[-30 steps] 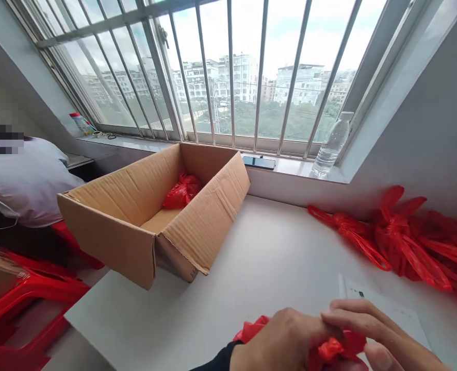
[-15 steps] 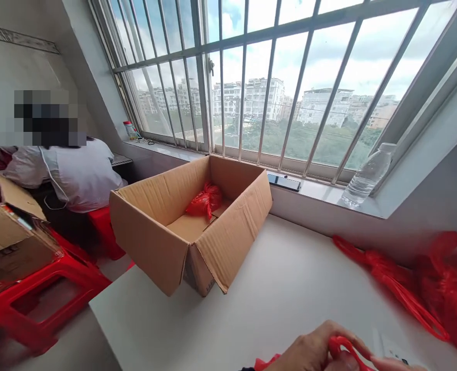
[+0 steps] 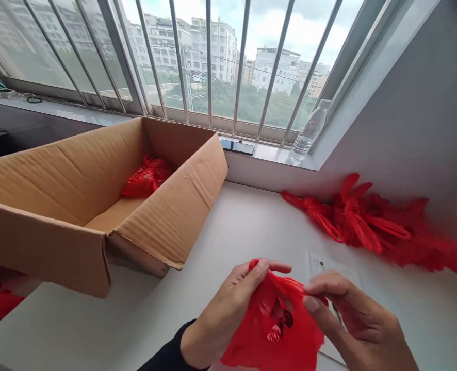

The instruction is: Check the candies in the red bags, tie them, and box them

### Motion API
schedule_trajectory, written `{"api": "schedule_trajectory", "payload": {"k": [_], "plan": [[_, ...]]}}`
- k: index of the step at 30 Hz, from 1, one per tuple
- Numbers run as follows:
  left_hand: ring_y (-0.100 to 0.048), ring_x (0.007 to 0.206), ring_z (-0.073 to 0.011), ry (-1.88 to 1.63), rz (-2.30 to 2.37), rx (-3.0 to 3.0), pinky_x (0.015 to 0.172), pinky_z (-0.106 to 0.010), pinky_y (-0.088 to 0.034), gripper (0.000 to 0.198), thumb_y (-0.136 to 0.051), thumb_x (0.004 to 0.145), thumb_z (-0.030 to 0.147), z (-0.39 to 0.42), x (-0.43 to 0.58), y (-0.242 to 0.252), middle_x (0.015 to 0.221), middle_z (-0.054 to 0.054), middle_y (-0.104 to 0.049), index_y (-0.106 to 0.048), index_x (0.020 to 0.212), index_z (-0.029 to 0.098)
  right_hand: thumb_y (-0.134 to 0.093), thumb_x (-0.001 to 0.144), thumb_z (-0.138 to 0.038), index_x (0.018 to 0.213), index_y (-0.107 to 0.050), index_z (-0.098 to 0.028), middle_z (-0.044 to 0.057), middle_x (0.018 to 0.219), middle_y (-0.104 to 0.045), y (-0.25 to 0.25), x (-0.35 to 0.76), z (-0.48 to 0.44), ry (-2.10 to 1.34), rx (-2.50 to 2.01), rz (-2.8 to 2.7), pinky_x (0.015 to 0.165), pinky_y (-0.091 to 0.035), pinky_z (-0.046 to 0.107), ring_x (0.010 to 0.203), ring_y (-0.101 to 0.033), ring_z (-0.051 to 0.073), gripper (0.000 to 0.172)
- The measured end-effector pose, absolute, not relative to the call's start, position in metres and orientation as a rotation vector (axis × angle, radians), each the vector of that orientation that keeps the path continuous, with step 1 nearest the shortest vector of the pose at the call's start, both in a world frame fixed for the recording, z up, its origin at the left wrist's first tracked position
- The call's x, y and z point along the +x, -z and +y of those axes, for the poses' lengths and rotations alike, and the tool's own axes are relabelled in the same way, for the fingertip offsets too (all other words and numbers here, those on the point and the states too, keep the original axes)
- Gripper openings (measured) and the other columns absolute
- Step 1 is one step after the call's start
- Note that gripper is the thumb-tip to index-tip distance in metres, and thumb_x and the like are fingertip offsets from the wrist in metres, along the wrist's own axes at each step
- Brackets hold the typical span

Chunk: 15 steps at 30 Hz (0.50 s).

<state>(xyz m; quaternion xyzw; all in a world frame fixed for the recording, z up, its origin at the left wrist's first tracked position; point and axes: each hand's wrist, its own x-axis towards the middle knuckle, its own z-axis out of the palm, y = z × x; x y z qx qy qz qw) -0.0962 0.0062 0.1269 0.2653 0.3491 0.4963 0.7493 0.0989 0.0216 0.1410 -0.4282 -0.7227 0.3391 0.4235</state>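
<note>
Both my hands hold a red plastic bag (image 3: 278, 324) low over the white table (image 3: 228, 247). My left hand (image 3: 228, 309) pinches the bag's upper left edge between thumb and fingers. My right hand (image 3: 352, 319) grips its right side, fingers closed on the plastic. Something dark shows through the bag's thin film. To the left stands an open cardboard box (image 3: 77, 206) with a tied red bag (image 3: 145, 178) lying in its far corner.
A heap of red plastic bags (image 3: 368, 221) lies against the wall at the right. White paper (image 3: 321, 265) lies under my right hand. On the window sill stand a water bottle (image 3: 308, 134) and a dark phone (image 3: 238, 148).
The view has swung right and down, so the person at the left is out of sight. My hands have risen into view and the red bag is spread wider between them.
</note>
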Motion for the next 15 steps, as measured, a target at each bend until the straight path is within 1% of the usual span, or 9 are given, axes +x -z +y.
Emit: {"api": "schedule_trajectory", "payload": {"k": [3,5,6,8,10,12,13,14,15], "plan": [[-0.065,0.071,-0.0128,-1.058,0.768,0.602,0.068,-0.022,-0.051,0.035,-0.063,0.098,0.046,0.010,-0.096,-0.130,0.083,-0.007,-0.072,-0.071,0.101,0.012,-0.067,0.096,-0.034,0.090,-0.070,-0.027,0.000,0.079,-0.066,-0.142,0.101,0.019,-0.949,-1.025,-1.837,0.069,-0.056,0.023,0.071,-0.064,0.015,0.010],[-0.063,0.070,-0.0113,-1.027,0.767,0.677,0.066,-0.021,-0.049,0.027,-0.066,0.097,0.039,0.012,-0.096,-0.130,0.081,-0.004,-0.070,-0.065,0.090,0.013,-0.064,0.099,-0.034,0.097,-0.071,-0.027,0.000,0.083,-0.067,-0.139,0.106,0.018,-1.036,-1.008,-1.841,0.070,-0.056,0.024,0.073,-0.064,0.015,0.010],[-0.062,0.069,-0.0107,-0.997,0.776,0.728,0.065,-0.021,-0.048,0.025,-0.069,0.096,0.036,0.013,-0.096,-0.131,0.080,-0.003,-0.068,-0.062,0.088,0.014,-0.061,0.101,-0.034,0.102,-0.071,-0.028,0.001,0.086,-0.067,-0.137,0.109,0.018,-1.077,-1.009,-1.822,0.071,-0.056,0.024,0.075,-0.065,0.015,0.012],[-0.059,0.069,-0.0097,-0.932,0.821,0.837,0.065,-0.020,-0.046,0.024,-0.074,0.092,0.032,0.013,-0.097,-0.131,0.079,0.000,-0.064,-0.058,0.087,0.015,-0.056,0.104,-0.037,0.114,-0.068,-0.031,0.001,0.095,-0.068,-0.133,0.114,0.019,-1.113,-1.035,-1.770,0.076,-0.056,0.024,0.082,-0.065,0.015,0.018],[-0.055,0.070,-0.0085,-0.878,0.855,0.942,0.065,-0.020,-0.044,0.023,-0.076,0.089,0.027,0.013,-0.098,-0.133,0.081,0.002,-0.059,-0.055,0.086,0.016,-0.052,0.106,-0.041,0.126,-0.064,-0.035,0.001,0.112,-0.067,-0.130,0.117,0.022,-1.106,-1.051,-1.777,0.090,-0.054,0.026,0.099,-0.065,0.016,0.025],[-0.051,0.069,-0.0075,-0.853,0.879,1.063,0.066,-0.020,-0.044,0.018,-0.071,0.091,0.021,0.011,-0.098,-0.135,0.082,0.003,-0.056,-0.054,0.086,0.017,-0.047,0.107,-0.045,0.136,-0.060,-0.037,0.001,0.129,-0.063,-0.128,0.117,0.026,-1.175,-1.048,-1.834,0.104,-0.048,0.030,0.118,-0.060,0.018,0.033],[-0.051,0.070,-0.0077,-0.846,0.904,1.149,0.067,-0.021,-0.045,0.012,-0.066,0.092,0.017,0.010,-0.098,-0.136,0.082,0.003,-0.056,-0.054,0.089,0.017,-0.044,0.108,-0.047,0.139,-0.058,-0.038,0.002,0.133,-0.062,-0.126,0.117,0.028,-1.263,-1.038,-1.849,0.107,-0.046,0.032,0.123,-0.058,0.018,0.036],[-0.053,0.070,-0.0083,-0.844,0.947,1.254,0.068,-0.021,-0.046,0.008,-0.062,0.093,0.014,0.009,-0.097,-0.136,0.084,0.002,-0.058,-0.055,0.093,0.018,-0.040,0.109,-0.049,0.142,-0.056,-0.037,0.002,0.130,-0.064,-0.125,0.116,0.029,-1.366,-1.027,-1.838,0.105,-0.048,0.032,0.123,-0.059,0.019,0.038],[-0.055,0.072,-0.0090,-0.858,1.010,1.381,0.068,-0.022,-0.048,0.010,-0.058,0.093,0.010,0.008,-0.097,-0.135,0.086,0.001,-0.061,-0.057,0.097,0.019,-0.038,0.109,-0.050,0.143,-0.055,-0.035,0.003,0.124,-0.067,-0.123,0.115,0.030,-1.467,-1.023,-1.800,0.099,-0.050,0.032,0.117,-0.062,0.019,0.041]]}}
